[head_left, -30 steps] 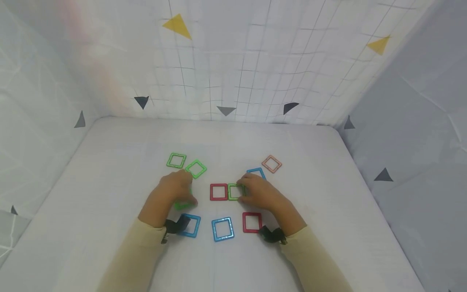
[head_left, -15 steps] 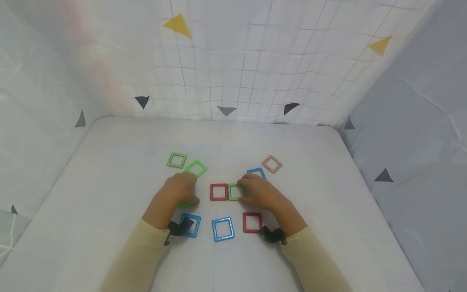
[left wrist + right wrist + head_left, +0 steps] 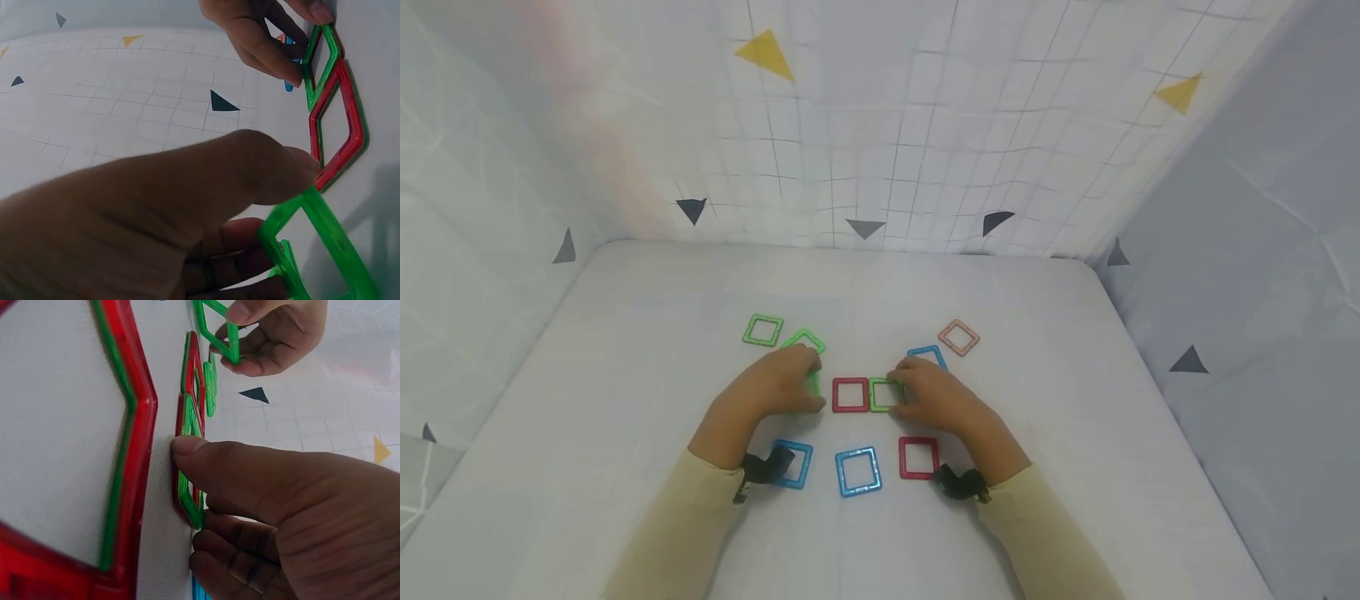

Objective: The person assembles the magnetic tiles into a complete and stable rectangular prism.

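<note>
While the head view shows the left hand [image 3: 775, 385], part-closed, pinching a green frame [image 3: 813, 384], the left wrist view puts a red frame [image 3: 354, 114] just beyond that hand's thumb, and the right wrist view has the right hand [image 3: 278, 500] pinching a second green frame [image 3: 185, 494] touching the red one.

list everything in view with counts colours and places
loose frames: 2, green, far left
tilted frame: 1, green, left of centre
centre frame: 1, green, beside red
red frames: 2, red, centre, near right
blue frames: 3, blue, two near, one farther
orange frame: 1, orange, far right
second layers: count unclear, red or green, under some frames
table: 1, white, underneath
walls: 3, pale, back, sides
triangles: several, yellow or dark, walls
wristbands: 2, black, wrists
sleeves: 2, beige, forearms
left hand: 1, holds tilted frame
right hand: 1, holds centre frame
</note>
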{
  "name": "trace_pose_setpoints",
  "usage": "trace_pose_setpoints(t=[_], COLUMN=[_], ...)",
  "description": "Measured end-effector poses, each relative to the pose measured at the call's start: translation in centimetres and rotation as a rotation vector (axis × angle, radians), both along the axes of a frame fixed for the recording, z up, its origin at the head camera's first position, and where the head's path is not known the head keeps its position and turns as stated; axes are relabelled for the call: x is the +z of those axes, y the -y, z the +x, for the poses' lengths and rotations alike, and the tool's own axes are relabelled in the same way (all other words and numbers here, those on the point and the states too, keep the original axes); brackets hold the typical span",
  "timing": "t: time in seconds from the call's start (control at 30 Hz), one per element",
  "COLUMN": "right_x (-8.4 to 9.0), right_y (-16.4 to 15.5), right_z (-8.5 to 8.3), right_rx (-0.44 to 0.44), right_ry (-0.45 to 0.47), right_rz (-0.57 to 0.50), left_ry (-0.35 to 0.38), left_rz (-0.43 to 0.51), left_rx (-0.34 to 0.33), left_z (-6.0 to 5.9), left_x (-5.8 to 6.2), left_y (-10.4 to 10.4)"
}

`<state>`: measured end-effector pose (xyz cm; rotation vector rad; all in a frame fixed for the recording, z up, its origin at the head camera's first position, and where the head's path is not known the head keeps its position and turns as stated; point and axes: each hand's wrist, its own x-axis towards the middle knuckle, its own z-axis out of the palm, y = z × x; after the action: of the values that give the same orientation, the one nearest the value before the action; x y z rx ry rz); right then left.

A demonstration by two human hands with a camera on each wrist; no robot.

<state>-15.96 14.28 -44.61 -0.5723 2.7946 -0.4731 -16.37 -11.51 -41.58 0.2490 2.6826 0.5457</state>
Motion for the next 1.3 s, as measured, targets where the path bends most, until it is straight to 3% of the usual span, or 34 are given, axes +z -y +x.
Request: trace_pose_setpoints(t=[0.23, 0.47, 1.0, 1.3], right_x=[0.1, 0.0, -0.1, 0.0], right_y=[0.0, 0.0, 0.0, 0.0], right_z=[0.1, 0.1, 0.2, 0.2], right_rx=[-0.007, 0.002, 0.003, 0.012], right_ry=[0.023, 0.013, 0.0, -0.006], right_rz=[0.012, 0.018, 0.036, 0.029], left_ry=[-0.027, -0.059, -0.042, -0.038], left_rz=[0.079, 0.135, 0.229, 0.291], left_rx=[0.006, -0.01, -0.037, -0.029], left_z=[0.2, -0.2, -0.3, -0.7], left_x=[0.4, 0.1, 0.0, -0.7], left_y=[0.0, 0.3, 0.5, 0.5])
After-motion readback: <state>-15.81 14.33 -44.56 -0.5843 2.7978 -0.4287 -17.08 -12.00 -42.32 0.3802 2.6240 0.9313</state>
